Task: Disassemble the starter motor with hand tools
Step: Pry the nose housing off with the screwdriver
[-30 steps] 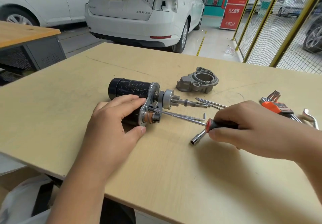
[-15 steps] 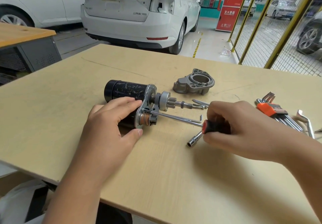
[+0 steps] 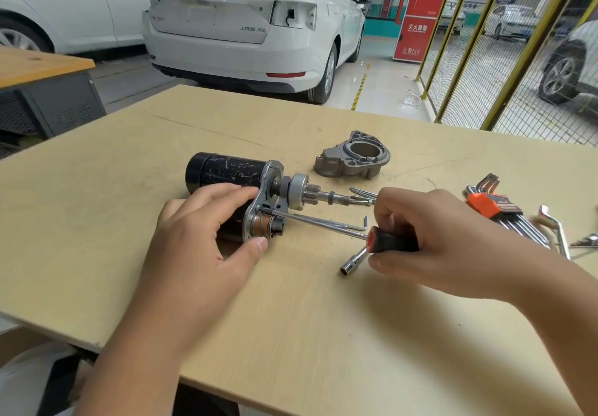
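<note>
The starter motor (image 3: 226, 171) lies on its side on the wooden table (image 3: 97, 237), black body to the left, pinion gear and shaft (image 3: 307, 190) pointing right. My left hand (image 3: 200, 237) grips its near side at the silver end plate, thumb below the copper-coloured solenoid end. My right hand (image 3: 430, 237) grips the black and red handle of a screwdriver (image 3: 385, 240); its long shaft reaches left to the end plate. A removed grey nose housing (image 3: 352, 156) sits behind the shaft.
An L-shaped hex key (image 3: 352, 224) lies beside the screwdriver shaft, a socket extension (image 3: 352, 262) under the handle. Long bolts (image 3: 362, 194) lie by the shaft tip. An orange hex key set (image 3: 495, 206) and a wrench (image 3: 555, 229) lie right. White cars and a yellow fence stand behind.
Both hands keep their hold. The screwdriver stays on the end plate; my right hand has shifted slightly on the handle. The view has moved a little.
</note>
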Motion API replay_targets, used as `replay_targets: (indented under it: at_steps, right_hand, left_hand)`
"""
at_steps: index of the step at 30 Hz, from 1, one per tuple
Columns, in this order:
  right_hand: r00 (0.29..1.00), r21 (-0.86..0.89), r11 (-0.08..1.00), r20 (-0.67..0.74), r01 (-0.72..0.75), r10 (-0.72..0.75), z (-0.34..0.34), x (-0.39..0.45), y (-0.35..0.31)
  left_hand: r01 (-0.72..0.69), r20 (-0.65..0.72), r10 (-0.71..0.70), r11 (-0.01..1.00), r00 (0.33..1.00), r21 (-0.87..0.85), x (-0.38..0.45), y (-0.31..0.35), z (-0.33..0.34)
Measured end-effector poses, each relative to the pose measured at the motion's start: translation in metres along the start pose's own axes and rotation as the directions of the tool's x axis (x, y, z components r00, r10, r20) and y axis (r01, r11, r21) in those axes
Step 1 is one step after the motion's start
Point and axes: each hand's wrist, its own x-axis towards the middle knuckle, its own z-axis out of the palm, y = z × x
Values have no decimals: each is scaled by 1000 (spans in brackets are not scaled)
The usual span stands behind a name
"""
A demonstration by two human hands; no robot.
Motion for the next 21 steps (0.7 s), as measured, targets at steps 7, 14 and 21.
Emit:
replay_targets:
  at_steps: [7,14,21]
  right_hand:
    - [998,16,998,-34,59,-58,-8,-1,-1]
    - [999,-154,988,-44,-32,26,0,3,4]
    - [997,-200,976,-5,-81,82,4,3,2]
  left_hand:
    - [-8,21,7,999,1000,38,-3,5,3]
    - [6,21,-7,999,1000,32,-4,7,3]
    - [8,24,-9,999,1000,42,-4,8,3]
